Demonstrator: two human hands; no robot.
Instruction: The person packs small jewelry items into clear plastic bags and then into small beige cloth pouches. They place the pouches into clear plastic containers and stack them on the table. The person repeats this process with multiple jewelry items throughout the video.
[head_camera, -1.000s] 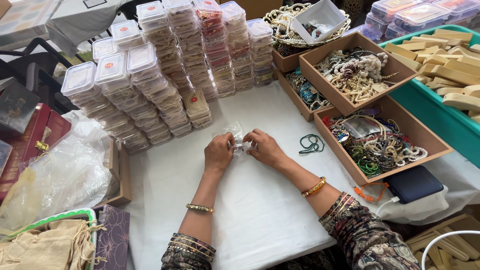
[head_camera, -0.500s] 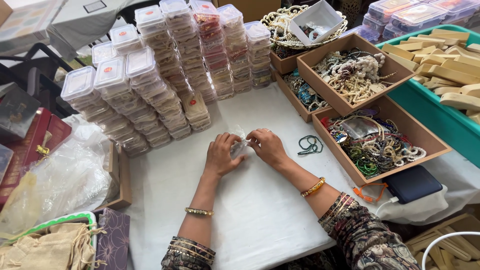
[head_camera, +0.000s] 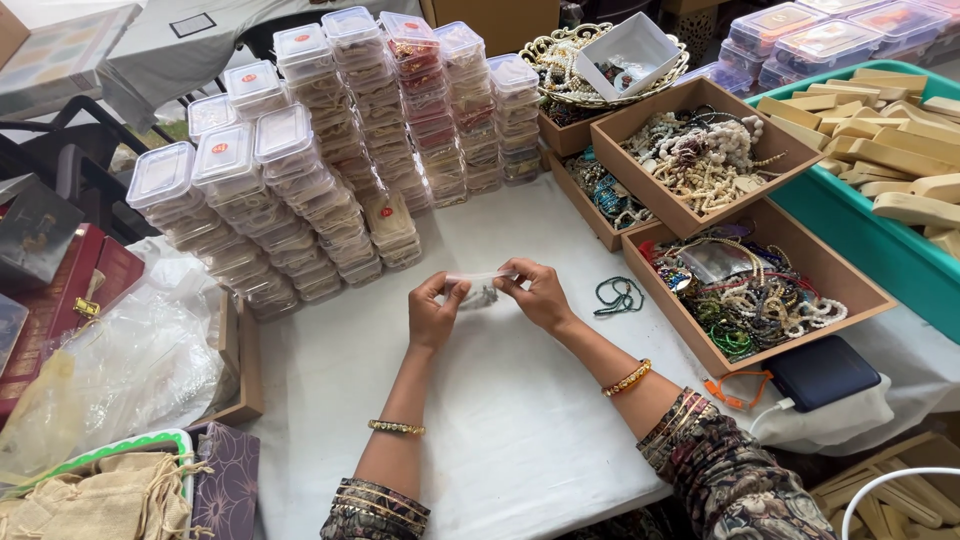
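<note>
Both my hands hold a small clear plastic bag (head_camera: 480, 288) just above the white tablecloth (head_camera: 500, 420), stretched flat between them. My left hand (head_camera: 432, 312) pinches its left end with thumb and fingers. My right hand (head_camera: 537, 292) pinches its right end. Something small and dark shows inside the bag. A green bead string (head_camera: 620, 296) lies on the cloth just right of my right hand.
Stacks of small clear lidded boxes (head_camera: 300, 170) stand behind my hands. Brown trays of beaded jewellery (head_camera: 750, 285) sit to the right, by a teal crate of wooden pieces (head_camera: 900, 150). A dark power bank (head_camera: 825, 372) lies at right; plastic bags (head_camera: 120, 360) and cloth pouches (head_camera: 90, 495) at left.
The crumpled bag has been pulled out flat between my hands and lifted slightly. My hands have moved a little apart.
</note>
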